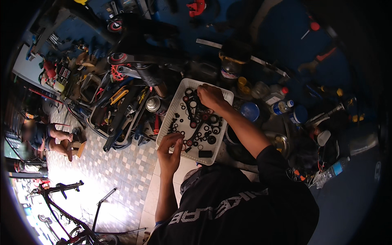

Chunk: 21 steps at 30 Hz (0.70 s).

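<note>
A white plastic basket [169, 119] stands in front of me, holding many small black rings, spacers and bolts and several dark link arms [198, 130]. Toward its far right corner my right hand [211, 98] reaches in with curled fingers; their tips and anything between them are hidden. At the near left rim is my left hand [169, 152], its thumb and bent fingers brought together over the small parts. Whatever it pinches is too small to make out. A flat black rectangular piece [205, 154] lies at the basket's near end, close to a round black cap [211, 139].
Beyond the basket hangs a black bicycle frame part with red-ringed bearings [118, 58]. A spray can [153, 104] and a tool tray [118, 118] stand left. Bottles [281, 107] and a blue lid [249, 111] crowd the right. A person [43, 136] sits far left, beyond a bicycle frame [61, 208].
</note>
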{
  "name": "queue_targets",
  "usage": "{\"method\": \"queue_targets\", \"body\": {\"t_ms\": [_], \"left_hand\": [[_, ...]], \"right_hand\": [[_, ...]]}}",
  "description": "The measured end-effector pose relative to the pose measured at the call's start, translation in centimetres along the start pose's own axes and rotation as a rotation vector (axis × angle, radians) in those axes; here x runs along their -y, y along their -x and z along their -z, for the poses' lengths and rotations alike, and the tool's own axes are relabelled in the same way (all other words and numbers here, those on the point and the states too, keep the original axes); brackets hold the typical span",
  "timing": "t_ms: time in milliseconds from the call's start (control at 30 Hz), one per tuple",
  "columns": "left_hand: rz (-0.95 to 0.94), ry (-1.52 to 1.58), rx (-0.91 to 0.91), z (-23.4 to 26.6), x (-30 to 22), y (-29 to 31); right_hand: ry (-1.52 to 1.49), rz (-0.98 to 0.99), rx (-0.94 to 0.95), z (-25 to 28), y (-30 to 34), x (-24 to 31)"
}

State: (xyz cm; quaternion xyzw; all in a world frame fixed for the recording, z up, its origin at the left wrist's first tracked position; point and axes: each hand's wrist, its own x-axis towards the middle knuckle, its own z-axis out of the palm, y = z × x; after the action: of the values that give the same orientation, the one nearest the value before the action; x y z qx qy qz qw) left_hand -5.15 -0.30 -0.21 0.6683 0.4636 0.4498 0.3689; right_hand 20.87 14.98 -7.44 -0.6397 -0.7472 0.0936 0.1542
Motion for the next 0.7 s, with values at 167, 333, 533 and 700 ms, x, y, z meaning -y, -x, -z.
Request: {"method": "queue_targets", "body": {"t_ms": [167, 333, 533, 700], "left_hand": [[0.052, 0.173, 0.117, -2.5, 0.2, -1.6], [-0.056, 0.113, 0.156, -3.5, 1.7, -3.0], [0.030, 0.282, 0.080, -3.9, 0.8, -3.2], [0.133, 0.574, 0.319, -5.7, 0.3, -2.9]], "right_hand": [[-0.003, -0.004, -0.038, -0.9, -0.2, 0.0], [-0.161, -0.085, 0.037, -0.9, 0.5, -0.2], [-1.527, -0.305, 0.267, 4.7, 8.0, 3.7], [-2.165, -0.238, 0.376, 3.2, 15.1, 4.2]]}}
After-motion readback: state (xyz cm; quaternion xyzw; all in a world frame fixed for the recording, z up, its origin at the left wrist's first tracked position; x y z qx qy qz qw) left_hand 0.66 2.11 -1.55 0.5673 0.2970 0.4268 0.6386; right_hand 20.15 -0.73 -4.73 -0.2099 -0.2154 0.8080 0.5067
